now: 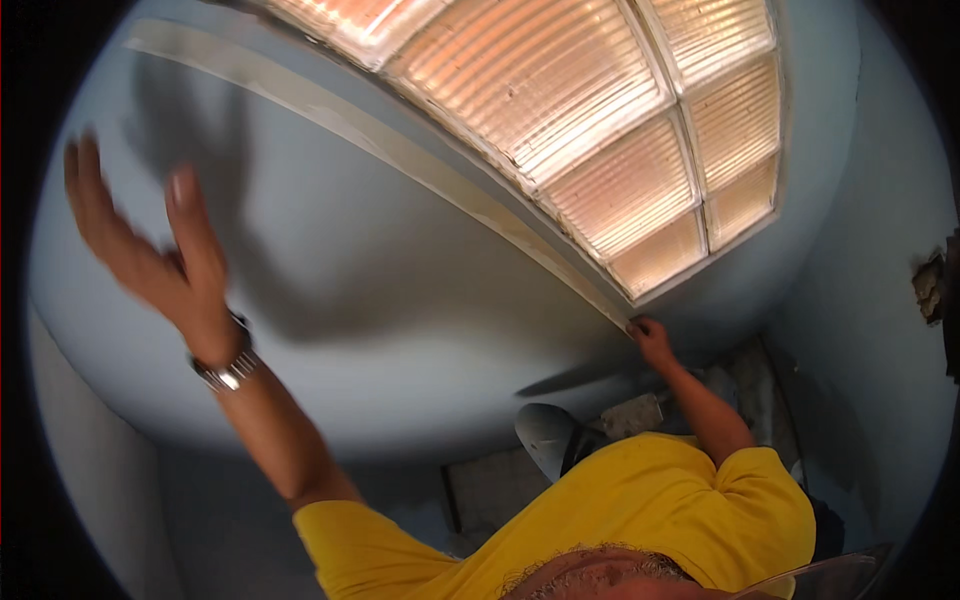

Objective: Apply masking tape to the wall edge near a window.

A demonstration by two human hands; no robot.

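My left hand point(150, 240), with a metal-banded watch point(229, 371) at the wrist, is raised at the left with its fingers apart and nothing in it. It is in front of the pale blue wall point(337, 247) and casts a shadow there. A long pale strip, seemingly masking tape point(420, 175), runs slantwise along the wall below the window. At the strip's lower right end, my right hand point(652, 343) has its fingers closed on the tip. The part of the strip under those fingers is hidden.
A ribbed glass-block window point(615, 135) lets in bright light above the strip. The side wall at the right has a broken hole point(930, 289). On the floor below lies a pale, rough slab-like piece point(634, 416), near my bent leg point(546, 435).
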